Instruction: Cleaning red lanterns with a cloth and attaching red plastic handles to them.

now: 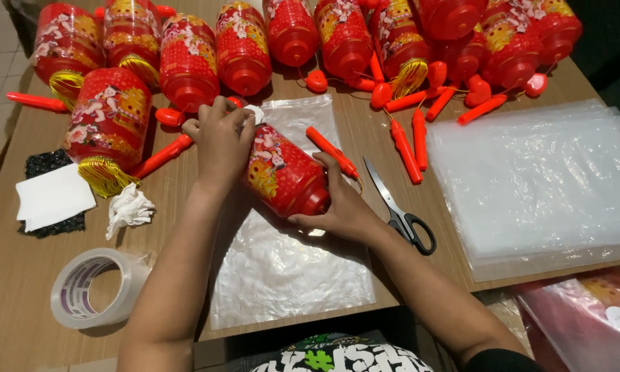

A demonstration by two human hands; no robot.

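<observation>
Now both hands closed on red lantern (282,176): left hand (220,141) top, right hand (341,207) base.

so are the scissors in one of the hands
No, the scissors lie on the table, just beside the right hand, which grips the red lantern with the left hand.

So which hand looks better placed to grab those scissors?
Probably the right hand: it grips the red cylindrical lantern's lower end, right beside the black-handled scissors. The left hand is farther away.
</observation>
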